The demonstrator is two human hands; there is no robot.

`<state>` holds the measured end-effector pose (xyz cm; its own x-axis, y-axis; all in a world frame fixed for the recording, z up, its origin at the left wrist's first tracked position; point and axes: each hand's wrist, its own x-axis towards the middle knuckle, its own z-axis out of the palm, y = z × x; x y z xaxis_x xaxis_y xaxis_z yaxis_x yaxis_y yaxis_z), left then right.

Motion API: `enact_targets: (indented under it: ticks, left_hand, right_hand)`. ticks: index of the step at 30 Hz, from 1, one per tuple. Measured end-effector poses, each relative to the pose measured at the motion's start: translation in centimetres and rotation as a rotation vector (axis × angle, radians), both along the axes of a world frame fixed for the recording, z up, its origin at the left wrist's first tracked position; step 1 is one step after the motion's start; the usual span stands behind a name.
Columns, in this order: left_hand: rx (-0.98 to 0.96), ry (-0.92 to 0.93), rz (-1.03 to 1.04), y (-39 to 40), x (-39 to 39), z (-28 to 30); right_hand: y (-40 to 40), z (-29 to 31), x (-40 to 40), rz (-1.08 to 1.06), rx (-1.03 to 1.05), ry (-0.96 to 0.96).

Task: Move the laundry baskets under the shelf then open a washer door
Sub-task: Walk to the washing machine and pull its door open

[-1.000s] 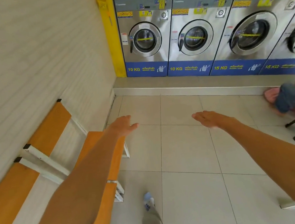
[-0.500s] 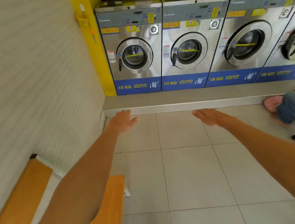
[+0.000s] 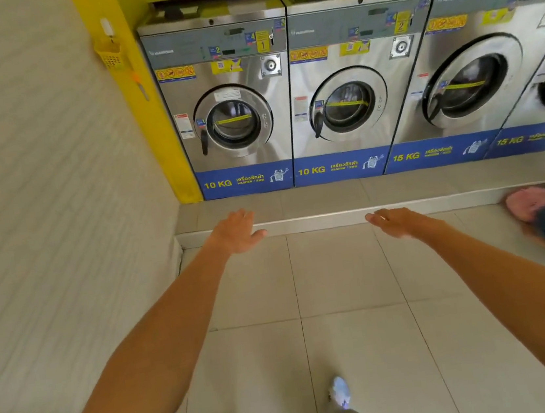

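While both arms reach forward over pale floor tiles (image 3: 340,266), left hand (image 3: 235,233) flat with fingers loosely spread, right hand (image 3: 398,223) flat, fingers together, both empty, round steel washer door (image 3: 233,122) shut on leftmost 10 KG machine, well ahead.

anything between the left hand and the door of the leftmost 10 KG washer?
No object. In the head view, between the left hand and the washer door lie only the raised tiled step and the washer's blue 10 KG panel. Both hands are empty.
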<state>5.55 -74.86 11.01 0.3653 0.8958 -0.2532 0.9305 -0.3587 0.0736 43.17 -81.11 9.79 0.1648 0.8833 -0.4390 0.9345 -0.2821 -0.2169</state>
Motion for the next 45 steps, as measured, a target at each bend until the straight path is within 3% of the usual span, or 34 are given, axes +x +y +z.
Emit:
enact_targets:
  ticks: [9,19,25,30,38,45]
  left_hand:
    - [0.014,-0.04,0.053,17.0,5.6,0.6]
    - [-0.003,-0.083,0.083,35.5,8.5,-1.0]
    - [0.021,-0.098,-0.038,49.1,9.8,0.1]
    - [0.178,-0.034,-0.216,60.2,12.6,3.0]
    - [0.165,0.006,-0.373,73.5,21.6,4.1]
    - [0.27,0.082,-0.528,83.7,29.4,3.7]
  right_hand:
    - [20.4,3.2,5.7,0.059,0.011,0.036]
    - [38.3,0.0,6.9,0.08,-0.069,-0.012]
    - [49.5,-0.8,8.1,-0.021,-0.077,0.006]
    - [56.8,-0.8,8.8,-0.09,-0.025,0.068]
    - [63.5,-4.2,11.2,-0.22,0.013,0.179]
    - [71.8,-7.3,15.4,-0.335,0.031,0.296]
